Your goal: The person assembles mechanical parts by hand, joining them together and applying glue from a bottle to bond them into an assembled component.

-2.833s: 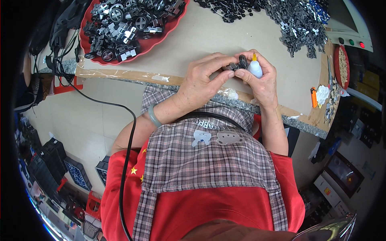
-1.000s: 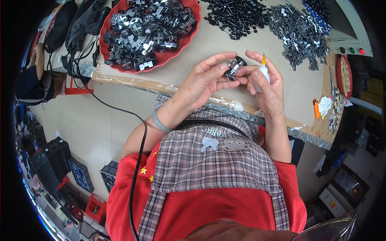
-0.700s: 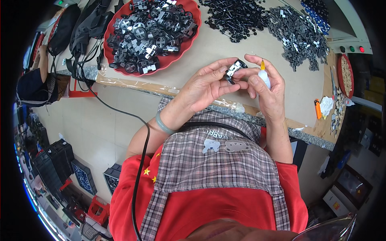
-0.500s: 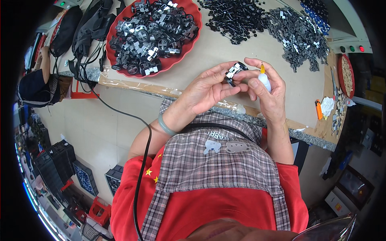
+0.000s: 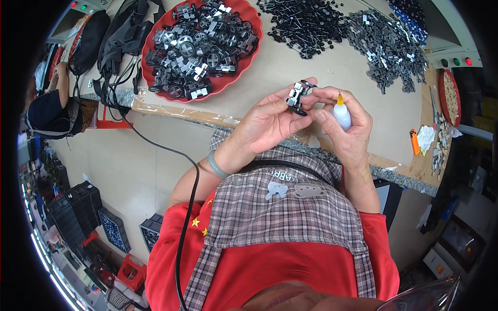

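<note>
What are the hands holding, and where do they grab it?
The left hand pinches a small black-and-grey wheeled part by its sides. The right hand wraps the body of a small white bottle.

In the upper left of the frame I see a red round tray [image 5: 249, 54] heaped with black and grey parts [image 5: 199, 46] flecked white. The tabletop [image 5: 290, 67] is tan. At centre, a small black and white piece [image 5: 297, 97] sits beside a white bottle [image 5: 342, 115] with a yellow tip. Lower down I make out a grey and brown plaid apron [image 5: 280, 217] over a red shirt [image 5: 249, 274] with yellow stars, and a pale green bangle [image 5: 217, 167]. At right lies an orange lighter [image 5: 415, 142].
</note>
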Available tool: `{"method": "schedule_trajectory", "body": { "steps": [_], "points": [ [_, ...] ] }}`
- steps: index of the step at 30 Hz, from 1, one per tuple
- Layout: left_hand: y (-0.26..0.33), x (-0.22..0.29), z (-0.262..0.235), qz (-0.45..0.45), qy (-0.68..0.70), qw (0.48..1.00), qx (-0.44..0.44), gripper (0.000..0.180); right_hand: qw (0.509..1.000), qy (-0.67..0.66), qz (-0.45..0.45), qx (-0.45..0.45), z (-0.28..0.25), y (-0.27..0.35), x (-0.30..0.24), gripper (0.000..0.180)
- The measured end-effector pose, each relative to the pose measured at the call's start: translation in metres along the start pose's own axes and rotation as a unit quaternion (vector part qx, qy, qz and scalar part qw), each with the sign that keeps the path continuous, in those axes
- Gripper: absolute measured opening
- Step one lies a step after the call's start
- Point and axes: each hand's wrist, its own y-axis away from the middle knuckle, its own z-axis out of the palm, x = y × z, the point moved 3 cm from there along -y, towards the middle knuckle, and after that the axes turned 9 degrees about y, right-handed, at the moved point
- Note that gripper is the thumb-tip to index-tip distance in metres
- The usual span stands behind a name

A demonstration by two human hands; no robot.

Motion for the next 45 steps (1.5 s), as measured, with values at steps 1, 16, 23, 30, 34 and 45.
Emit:
{"method": "schedule_trajectory", "body": {
  "steps": [1,16,23,30,34,45],
  "points": [
    [0.001,-0.001,0.002,0.008,-0.005,1.0,0.012,0.057,1.0,0.014,-0.005,-0.007,0.001,0.001,-0.001,0.027],
    [0.002,-0.006,-0.01,-0.008,0.061,0.998,0.018,0.045,0.998,0.057,-0.031,0.001,0.0,0.003,0.005,0.029],
    [0.002,0.006,0.002,0.053,-0.031,0.998,0.025,0.04,0.997,0.044,-0.059,0.004,-0.001,-0.003,-0.003,0.026],
    [0.014,0.043,0.035,0.223,-0.392,0.888,0.086,0.044,0.997,0.038,-0.014,0.059,-0.017,-0.002,0.011,0.021],
    [0.038,0.087,0.071,0.395,-0.586,0.701,0.101,0.038,0.997,0.05,-0.005,0.056,-0.018,-0.003,0.015,0.019],
    [0.066,0.197,0.088,0.522,-0.732,0.371,0.233,0.031,0.996,0.077,0.025,0.022,-0.017,-0.017,0.014,0.016]
  ]
}}
